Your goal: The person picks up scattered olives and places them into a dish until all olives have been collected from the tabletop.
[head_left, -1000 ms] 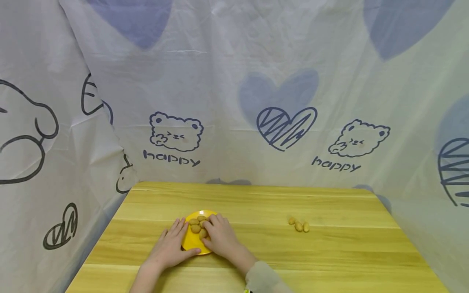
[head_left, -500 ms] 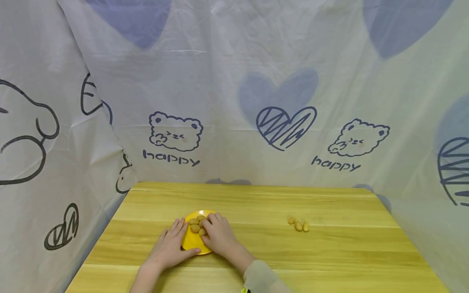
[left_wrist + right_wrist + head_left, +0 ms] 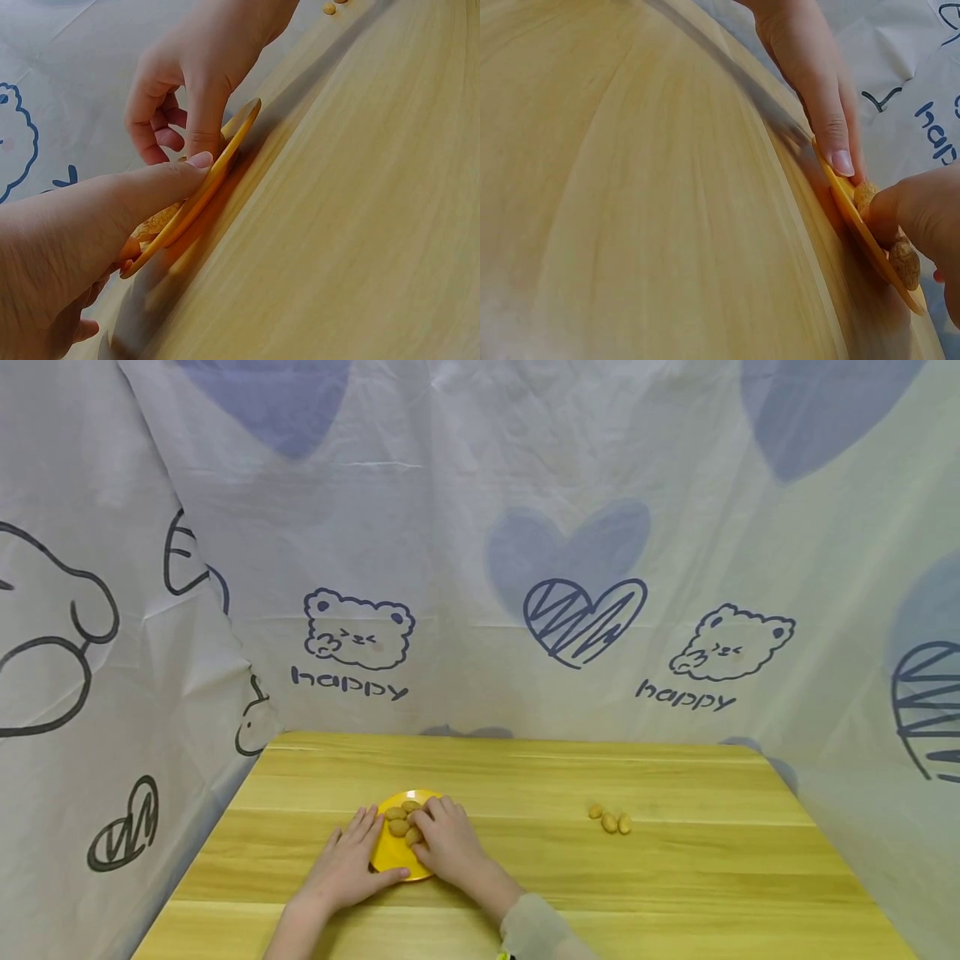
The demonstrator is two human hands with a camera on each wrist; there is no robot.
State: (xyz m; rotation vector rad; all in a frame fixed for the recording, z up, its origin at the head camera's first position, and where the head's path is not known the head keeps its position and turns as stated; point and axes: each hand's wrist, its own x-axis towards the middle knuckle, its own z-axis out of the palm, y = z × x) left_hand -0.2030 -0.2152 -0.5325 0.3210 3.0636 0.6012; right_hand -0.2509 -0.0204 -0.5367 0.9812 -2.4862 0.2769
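Note:
A yellow plate [image 3: 393, 857] lies left of centre on the table and carries several walnuts [image 3: 397, 827] in their shells. My left hand [image 3: 347, 866] is spread at the plate's left side, fingers straight along the edge and thumb [image 3: 161, 189] laid over the near rim. From the right, my right hand [image 3: 452, 842] reaches over the plate with curled fingers and holds a walnut, which the fingers largely cover. In the right wrist view a wrinkled brown walnut [image 3: 905, 262] shows beside my right thumb, close to the rim.
Three more walnuts [image 3: 610, 822] lie grouped on the right part of the wooden table [image 3: 675, 885]. A pale printed cloth [image 3: 465, 693] with hearts and bears hangs behind the table and along its sides.
My right fingers have shifted slightly over the plate, and the walnut nearest the right thumb has moved a little up and left. My left hand and the plate stay in place.

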